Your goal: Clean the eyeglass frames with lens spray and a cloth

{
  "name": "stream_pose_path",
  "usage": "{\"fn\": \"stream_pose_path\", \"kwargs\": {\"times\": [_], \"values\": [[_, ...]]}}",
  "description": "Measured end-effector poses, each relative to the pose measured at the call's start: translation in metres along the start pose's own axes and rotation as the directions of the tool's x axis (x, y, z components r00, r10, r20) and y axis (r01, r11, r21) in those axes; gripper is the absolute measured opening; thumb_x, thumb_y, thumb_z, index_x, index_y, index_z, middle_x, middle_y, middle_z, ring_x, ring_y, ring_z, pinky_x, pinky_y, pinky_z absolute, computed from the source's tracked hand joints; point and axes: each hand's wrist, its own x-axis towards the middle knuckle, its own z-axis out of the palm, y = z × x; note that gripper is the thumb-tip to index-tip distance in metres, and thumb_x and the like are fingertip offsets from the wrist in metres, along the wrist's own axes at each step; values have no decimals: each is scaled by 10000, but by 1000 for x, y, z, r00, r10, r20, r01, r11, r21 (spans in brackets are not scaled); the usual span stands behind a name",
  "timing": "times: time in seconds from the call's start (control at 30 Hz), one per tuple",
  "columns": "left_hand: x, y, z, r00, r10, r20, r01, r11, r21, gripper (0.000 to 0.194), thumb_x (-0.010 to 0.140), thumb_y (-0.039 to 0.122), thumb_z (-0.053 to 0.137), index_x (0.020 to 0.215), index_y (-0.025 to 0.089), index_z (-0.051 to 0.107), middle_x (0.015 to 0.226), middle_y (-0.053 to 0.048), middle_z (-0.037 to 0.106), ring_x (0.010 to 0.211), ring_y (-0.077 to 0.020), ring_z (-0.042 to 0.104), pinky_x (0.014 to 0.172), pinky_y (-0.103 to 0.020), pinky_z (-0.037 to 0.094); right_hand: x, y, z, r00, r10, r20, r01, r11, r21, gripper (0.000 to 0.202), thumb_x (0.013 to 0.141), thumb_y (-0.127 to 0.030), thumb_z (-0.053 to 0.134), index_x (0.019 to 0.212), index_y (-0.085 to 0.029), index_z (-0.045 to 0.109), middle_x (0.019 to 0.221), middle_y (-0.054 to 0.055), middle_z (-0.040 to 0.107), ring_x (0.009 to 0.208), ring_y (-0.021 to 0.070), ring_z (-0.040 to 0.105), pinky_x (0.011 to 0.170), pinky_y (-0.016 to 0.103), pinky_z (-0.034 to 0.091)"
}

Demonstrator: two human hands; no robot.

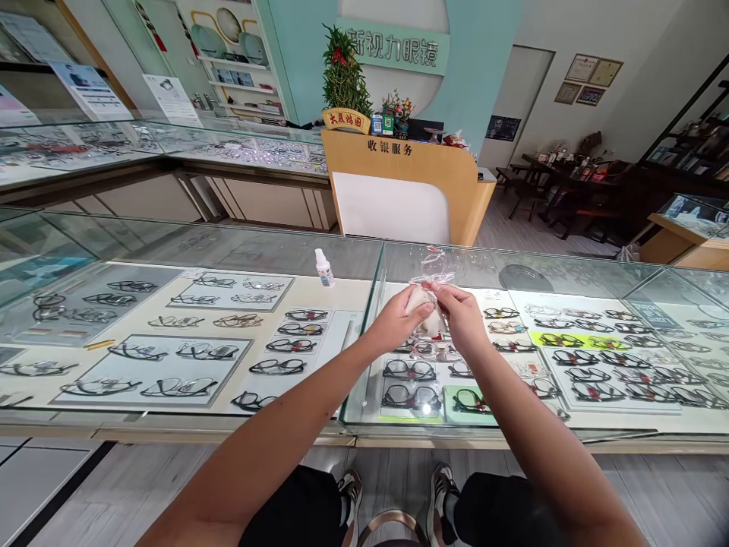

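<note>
Above the glass counter, my two hands meet over a small pale cloth-like item; its exact kind is hard to make out. My left hand has its fingers curled round the item's left side. Against its upper right, the fingers of my right hand are pinched, partly hiding it. Thin whitish-pink strings lie just beyond my fingertips; whether they join the item is unclear. Under the glass below my hands are rows of spectacles, and a green card with one dark-framed pair.
A small white spray bottle stands on the counter to the left. Dark-framed glasses fill the glass display case on both sides. A dark round tray sits at the right. Beyond stands a wooden cashier desk with plants.
</note>
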Motion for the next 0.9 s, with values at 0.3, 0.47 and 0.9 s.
{"fn": "stream_pose_path", "kwargs": {"times": [0.3,0.47,0.9], "values": [[-5,-1,11,979,73,-191,-69,997,28,571,1001,726,553,876,176,643,731,2,566,707,-154,496,696,-285,427,-3,-1,5,996,-67,54,68,998,-18,305,745,-564,911,820,-269,889,780,18,765,818,218,652,826,372,527],[-3,-8,11,984,60,-167,-65,998,-23,612,1000,772,509,842,188,600,771,-7,599,738,-153,519,751,-284,463,-1,-2,0,999,-28,-18,28,1000,-11,370,723,-586,924,862,-246,885,850,43,798,814,225,663,768,366,518],[24,-21,-54,797,-30,-604,149,978,148,352,1052,573,493,1067,238,598,950,-40,670,869,-200,633,815,-316,495,18,-11,-28,970,-209,-124,203,977,-59,403,803,-676,829,877,-279,837,812,0,682,633,144,335,668,348,335]]}}
